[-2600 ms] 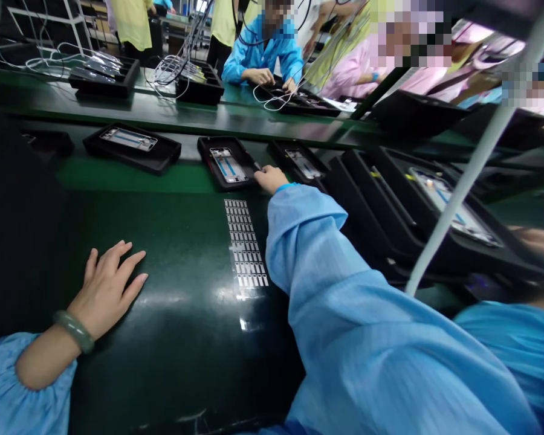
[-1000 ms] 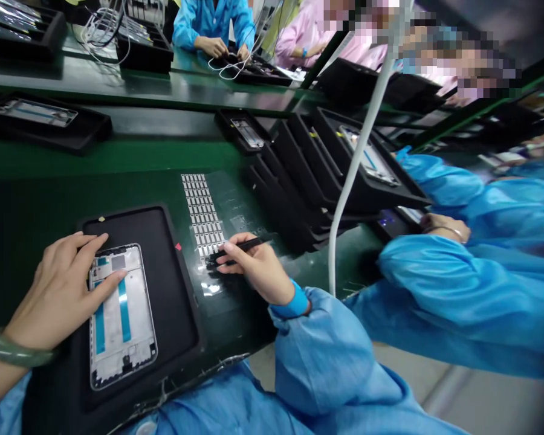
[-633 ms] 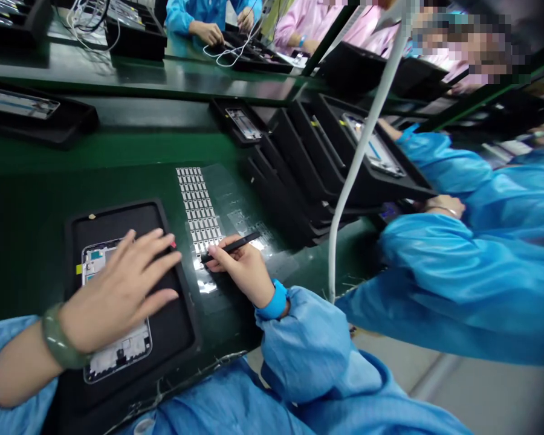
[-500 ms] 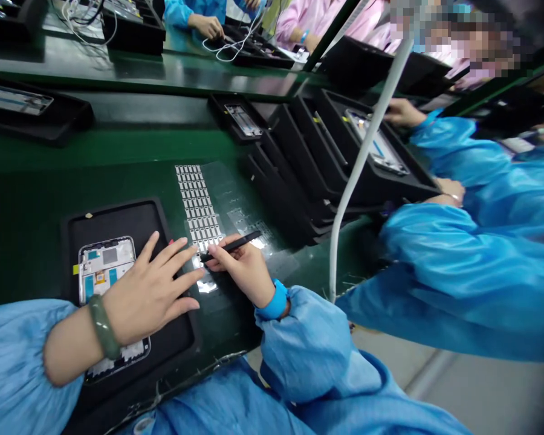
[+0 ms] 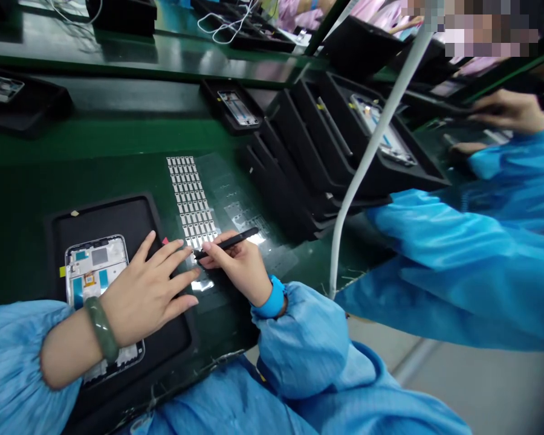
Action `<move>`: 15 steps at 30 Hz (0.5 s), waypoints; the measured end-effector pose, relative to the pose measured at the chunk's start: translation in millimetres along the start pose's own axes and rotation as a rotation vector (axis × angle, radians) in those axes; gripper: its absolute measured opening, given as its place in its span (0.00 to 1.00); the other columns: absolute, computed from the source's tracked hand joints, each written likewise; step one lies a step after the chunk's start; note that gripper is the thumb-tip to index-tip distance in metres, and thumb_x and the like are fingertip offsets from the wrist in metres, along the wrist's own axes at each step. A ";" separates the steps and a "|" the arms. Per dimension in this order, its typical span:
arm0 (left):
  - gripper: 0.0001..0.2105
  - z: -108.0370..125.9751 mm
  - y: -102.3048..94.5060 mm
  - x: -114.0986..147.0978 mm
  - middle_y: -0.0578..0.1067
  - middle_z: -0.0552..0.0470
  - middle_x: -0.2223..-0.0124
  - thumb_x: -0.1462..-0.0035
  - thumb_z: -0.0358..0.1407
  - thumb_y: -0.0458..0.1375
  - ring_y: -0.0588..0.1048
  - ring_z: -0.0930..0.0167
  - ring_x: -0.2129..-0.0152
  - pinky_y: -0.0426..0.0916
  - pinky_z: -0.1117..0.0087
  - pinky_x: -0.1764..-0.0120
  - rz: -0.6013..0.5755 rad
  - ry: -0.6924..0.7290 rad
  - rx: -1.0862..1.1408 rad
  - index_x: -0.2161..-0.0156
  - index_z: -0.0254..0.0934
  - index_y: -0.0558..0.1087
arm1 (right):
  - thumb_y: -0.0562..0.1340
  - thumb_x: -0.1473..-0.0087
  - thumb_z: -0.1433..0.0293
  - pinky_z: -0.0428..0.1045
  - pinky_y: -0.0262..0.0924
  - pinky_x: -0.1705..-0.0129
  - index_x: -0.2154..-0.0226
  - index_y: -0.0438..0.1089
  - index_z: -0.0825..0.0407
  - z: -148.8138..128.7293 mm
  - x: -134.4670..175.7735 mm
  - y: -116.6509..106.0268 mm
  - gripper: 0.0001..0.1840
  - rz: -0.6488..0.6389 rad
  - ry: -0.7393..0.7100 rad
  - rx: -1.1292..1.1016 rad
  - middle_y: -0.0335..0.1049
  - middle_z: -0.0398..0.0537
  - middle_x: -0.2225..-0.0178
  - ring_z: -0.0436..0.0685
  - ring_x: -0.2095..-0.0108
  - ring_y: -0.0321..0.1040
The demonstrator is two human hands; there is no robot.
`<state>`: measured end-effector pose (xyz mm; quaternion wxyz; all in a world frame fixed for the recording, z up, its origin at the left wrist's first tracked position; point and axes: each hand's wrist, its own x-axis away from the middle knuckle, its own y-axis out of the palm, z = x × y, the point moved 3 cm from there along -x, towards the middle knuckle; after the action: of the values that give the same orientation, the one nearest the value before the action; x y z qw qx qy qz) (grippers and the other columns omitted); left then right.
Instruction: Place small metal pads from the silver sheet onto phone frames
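My right hand (image 5: 240, 269) grips slim black tweezers (image 5: 238, 239), their tip at the lower end of a clear sheet with rows of small silver stickers (image 5: 188, 196). Fingers spread, my left hand (image 5: 152, 287) reaches across a black tray (image 5: 138, 220) towards the same end of the sheet. Its fingertips are close to the tweezer tip; whether they touch the sheet I cannot tell. Inside the tray lies a phone frame (image 5: 100, 257) with teal patches and a yellow tab, partly hidden under my left hand and wrist.
Right of the sheet leans a stack of black trays (image 5: 299, 163), the top one holding a phone frame (image 5: 381, 130). A grey-white cable (image 5: 358, 175) hangs in front. More trays (image 5: 231, 109) stand behind. A co-worker's blue sleeve (image 5: 444, 266) and hand (image 5: 512, 112) are at the right.
The co-worker's hands have left the top tray of the stack and moved off to the right. My hands keep nearly the same pose over the sheet; the view has shifted slightly.
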<state>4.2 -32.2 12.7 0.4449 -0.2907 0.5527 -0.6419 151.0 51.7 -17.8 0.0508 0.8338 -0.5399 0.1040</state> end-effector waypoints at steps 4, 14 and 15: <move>0.17 -0.2 0.5 -0.1 0.69 0.46 0.44 0.39 0.45 0.47 0.61 0.59 0.43 0.50 0.43 0.42 0.001 0.001 0.002 0.49 0.43 0.70 | 0.68 0.56 0.61 0.47 0.73 0.70 0.71 0.66 0.53 -0.9 0.3 0.3 0.15 -0.002 -0.006 0.010 0.73 0.42 0.78 0.55 0.74 0.75; 0.19 1.2 1.9 1.4 0.70 0.45 0.47 0.39 0.46 0.48 0.62 0.58 0.44 0.49 0.44 0.42 0.030 0.003 -0.005 0.49 0.39 0.69 | 0.69 0.58 0.60 0.46 0.72 0.73 0.73 0.65 0.54 -4.7 -0.1 1.8 0.17 -0.005 0.060 -0.047 0.71 0.41 0.80 0.54 0.76 0.75; 0.19 1.5 1.6 0.2 0.71 0.44 0.47 0.39 0.46 0.48 0.62 0.59 0.44 0.49 0.45 0.41 0.040 -0.013 0.001 0.49 0.37 0.68 | 0.68 0.57 0.60 0.45 0.72 0.73 0.73 0.64 0.54 -5.8 -0.1 1.5 0.17 0.011 0.072 -0.069 0.71 0.41 0.81 0.53 0.77 0.75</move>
<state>5.8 -33.1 11.5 0.4614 -0.2837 0.5553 -0.6311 148.9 52.3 -12.3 0.0984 0.8242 -0.5457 0.1154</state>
